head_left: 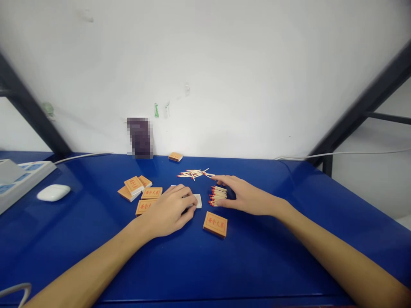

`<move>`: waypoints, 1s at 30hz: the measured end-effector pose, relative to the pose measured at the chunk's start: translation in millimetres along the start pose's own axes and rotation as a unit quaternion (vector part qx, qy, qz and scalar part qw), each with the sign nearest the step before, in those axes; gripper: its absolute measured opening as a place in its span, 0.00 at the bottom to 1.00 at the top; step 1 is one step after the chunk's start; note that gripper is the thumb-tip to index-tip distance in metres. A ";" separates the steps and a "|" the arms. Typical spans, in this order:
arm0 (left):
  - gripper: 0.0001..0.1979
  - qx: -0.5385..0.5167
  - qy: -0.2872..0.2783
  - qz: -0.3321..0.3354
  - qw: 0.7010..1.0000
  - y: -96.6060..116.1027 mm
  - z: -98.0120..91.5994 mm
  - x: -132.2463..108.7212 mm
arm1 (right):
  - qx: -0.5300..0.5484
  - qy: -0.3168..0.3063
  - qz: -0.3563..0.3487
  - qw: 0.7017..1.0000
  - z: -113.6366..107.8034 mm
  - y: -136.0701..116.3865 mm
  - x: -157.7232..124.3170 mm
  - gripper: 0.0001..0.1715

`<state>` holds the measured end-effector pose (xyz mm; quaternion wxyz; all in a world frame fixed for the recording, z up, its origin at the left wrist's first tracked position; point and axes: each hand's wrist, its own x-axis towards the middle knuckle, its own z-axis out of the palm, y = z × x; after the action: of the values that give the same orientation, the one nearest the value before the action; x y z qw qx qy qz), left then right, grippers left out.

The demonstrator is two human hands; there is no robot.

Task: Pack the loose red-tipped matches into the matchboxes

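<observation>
My left hand [175, 209] is closed, its fingers curled over a small white matchbox tray [198, 201] that lies on the table. Much of the tray is hidden under the fingers. My right hand [245, 196] curves around a heap of red-tipped matches [218, 196], thumb at its near side. Its forefinger reaches towards the far side, apart from the thumb, so the hand is open. Beyond both hands lies a looser scatter of matches [193, 173]. An orange matchbox [215, 224] rests just in front of the heap.
Several orange matchboxes [134, 185] lie piled and side by side left of my left hand. Another matchbox [175, 156] sits by the wall. At the left are a white earphone case [53, 192] and a power strip [27, 182]. A blurred dark purple object [141, 137] leans on the wall.
</observation>
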<state>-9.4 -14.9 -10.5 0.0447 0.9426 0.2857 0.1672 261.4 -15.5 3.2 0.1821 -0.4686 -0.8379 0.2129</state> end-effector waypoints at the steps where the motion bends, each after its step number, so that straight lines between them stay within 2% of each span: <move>1: 0.12 0.000 0.000 -0.001 1.000 -0.3 0.4 0.0 | -0.012 0.001 0.004 1.000 2.4 -1.9 -2.4 0.42; 5: 0.10 -0.005 0.004 -0.003 1.000 -1.8 2.1 0.0 | -0.040 0.010 0.011 0.999 9.0 -2.4 -7.1 0.44; 13: 0.11 -0.004 0.006 0.011 1.000 -0.6 0.4 0.2 | -0.037 0.031 -0.021 0.999 11.2 -1.1 -2.5 0.28; 30: 0.12 0.026 0.032 0.044 0.998 2.7 -1.4 -2.8 | 0.004 0.112 -0.067 0.991 27.6 7.9 8.0 0.09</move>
<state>-10.6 -18.8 -9.5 0.0040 0.9492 0.2496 0.1916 249.1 -10.0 -23.3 0.2907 -0.4311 -0.8409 0.1501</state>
